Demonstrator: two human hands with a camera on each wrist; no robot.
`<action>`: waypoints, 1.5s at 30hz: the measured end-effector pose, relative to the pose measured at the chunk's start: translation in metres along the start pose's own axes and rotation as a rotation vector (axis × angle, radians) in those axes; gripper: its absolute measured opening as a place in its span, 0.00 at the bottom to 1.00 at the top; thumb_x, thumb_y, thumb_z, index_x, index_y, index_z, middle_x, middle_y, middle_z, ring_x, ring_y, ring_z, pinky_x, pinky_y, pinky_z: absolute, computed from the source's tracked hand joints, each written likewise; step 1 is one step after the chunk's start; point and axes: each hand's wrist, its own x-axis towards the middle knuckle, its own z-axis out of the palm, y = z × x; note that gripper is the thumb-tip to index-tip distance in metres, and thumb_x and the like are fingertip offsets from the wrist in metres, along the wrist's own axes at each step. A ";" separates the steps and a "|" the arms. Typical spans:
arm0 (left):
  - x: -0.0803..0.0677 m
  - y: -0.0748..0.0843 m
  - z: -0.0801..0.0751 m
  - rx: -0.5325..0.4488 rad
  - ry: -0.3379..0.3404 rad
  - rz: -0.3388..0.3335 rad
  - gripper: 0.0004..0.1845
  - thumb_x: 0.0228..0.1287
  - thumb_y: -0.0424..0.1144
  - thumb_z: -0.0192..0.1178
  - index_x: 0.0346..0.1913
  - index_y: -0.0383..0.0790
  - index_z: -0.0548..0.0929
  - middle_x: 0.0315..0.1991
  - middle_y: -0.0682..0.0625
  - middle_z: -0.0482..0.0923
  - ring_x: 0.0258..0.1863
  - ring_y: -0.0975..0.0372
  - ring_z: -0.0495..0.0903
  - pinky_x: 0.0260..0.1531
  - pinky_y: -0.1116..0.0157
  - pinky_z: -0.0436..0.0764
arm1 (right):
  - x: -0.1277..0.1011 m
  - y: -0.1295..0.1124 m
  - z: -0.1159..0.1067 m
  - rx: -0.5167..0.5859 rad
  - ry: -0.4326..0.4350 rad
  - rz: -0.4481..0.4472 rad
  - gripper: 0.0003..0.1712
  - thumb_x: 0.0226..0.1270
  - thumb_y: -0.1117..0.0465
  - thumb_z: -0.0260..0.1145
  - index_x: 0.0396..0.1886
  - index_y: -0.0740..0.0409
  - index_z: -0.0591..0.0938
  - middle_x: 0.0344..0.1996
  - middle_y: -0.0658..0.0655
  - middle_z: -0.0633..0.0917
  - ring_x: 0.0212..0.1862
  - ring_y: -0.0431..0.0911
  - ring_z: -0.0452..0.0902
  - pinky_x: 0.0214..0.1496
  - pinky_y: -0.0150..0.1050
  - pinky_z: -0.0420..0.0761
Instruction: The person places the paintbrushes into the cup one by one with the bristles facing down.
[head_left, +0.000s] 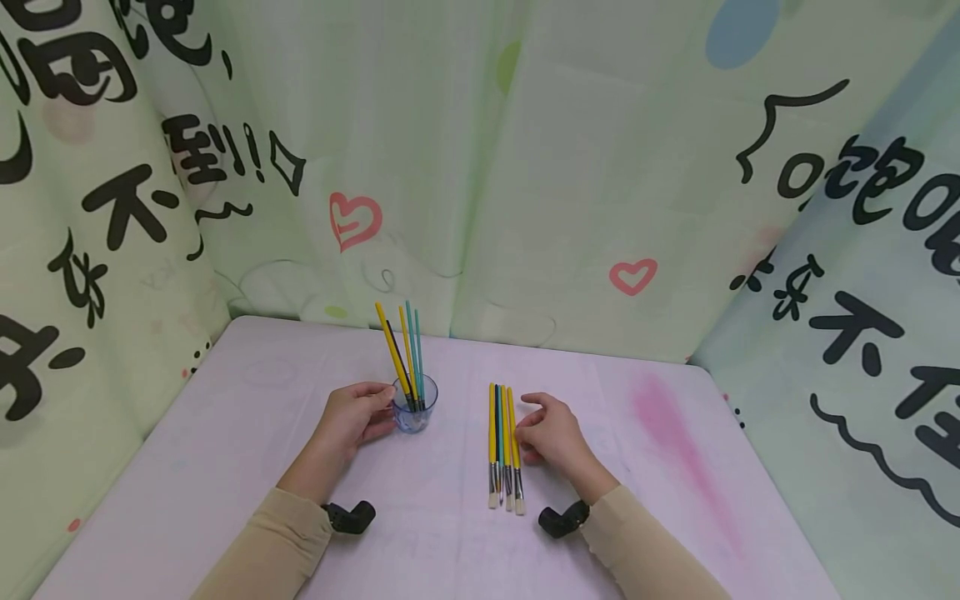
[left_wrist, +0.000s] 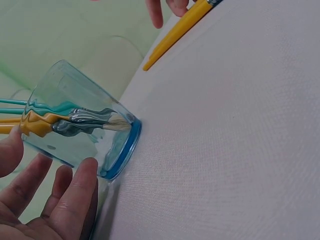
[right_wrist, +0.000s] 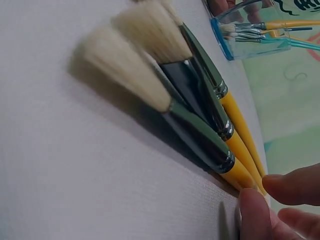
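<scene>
A clear bluish glass cup (head_left: pixel 413 423) stands upright on the table, holding several paintbrushes (head_left: pixel 392 346) with yellow, dark and teal handles, bristles down. My left hand (head_left: pixel 356 415) holds the cup from its left side, thumb at the rim and fingers along the wall. To the right lies a row of paintbrushes (head_left: pixel 492 425), yellow and teal, bristles toward me. At the row's right edge my right hand (head_left: pixel 553 435) pinches the handle of the outermost yellow paintbrush (right_wrist: pixel 200 140) between thumb and forefinger. Its pale bristles look slightly blurred in the right wrist view.
A pale pink-white cloth covers the table (head_left: pixel 442 533), with a pink streak (head_left: pixel 686 450) at the right. Light green curtains (head_left: pixel 480 167) with black lettering and hearts hang behind and on both sides. Each wrist wears a small black device (head_left: pixel 352 518).
</scene>
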 end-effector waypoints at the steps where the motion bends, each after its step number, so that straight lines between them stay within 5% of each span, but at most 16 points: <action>1: 0.000 0.000 0.000 0.001 0.001 -0.002 0.18 0.77 0.38 0.68 0.63 0.33 0.84 0.45 0.46 0.86 0.41 0.59 0.87 0.51 0.57 0.94 | 0.000 -0.001 0.000 -0.009 -0.002 0.001 0.39 0.65 0.66 0.79 0.75 0.51 0.76 0.39 0.57 0.86 0.25 0.48 0.82 0.27 0.35 0.89; 30: -0.002 0.000 0.001 0.004 0.007 -0.008 0.19 0.76 0.39 0.68 0.63 0.34 0.84 0.48 0.44 0.86 0.44 0.57 0.87 0.53 0.56 0.93 | 0.008 -0.022 0.004 -0.272 -0.053 0.084 0.33 0.63 0.68 0.75 0.69 0.57 0.80 0.36 0.60 0.87 0.19 0.45 0.81 0.24 0.32 0.86; 37: -0.003 -0.001 0.000 -0.003 0.003 -0.001 0.19 0.76 0.39 0.68 0.63 0.33 0.84 0.46 0.45 0.86 0.44 0.57 0.87 0.52 0.56 0.93 | 0.008 -0.027 0.001 -0.241 -0.084 0.117 0.33 0.64 0.69 0.73 0.70 0.57 0.79 0.46 0.63 0.86 0.18 0.45 0.79 0.23 0.33 0.86; 45: -0.002 -0.001 0.000 0.004 -0.004 0.004 0.18 0.77 0.39 0.68 0.62 0.33 0.84 0.46 0.45 0.87 0.44 0.57 0.87 0.52 0.57 0.94 | 0.009 -0.025 -0.002 -0.162 -0.106 0.131 0.32 0.64 0.70 0.70 0.70 0.57 0.79 0.41 0.63 0.86 0.17 0.44 0.75 0.21 0.31 0.83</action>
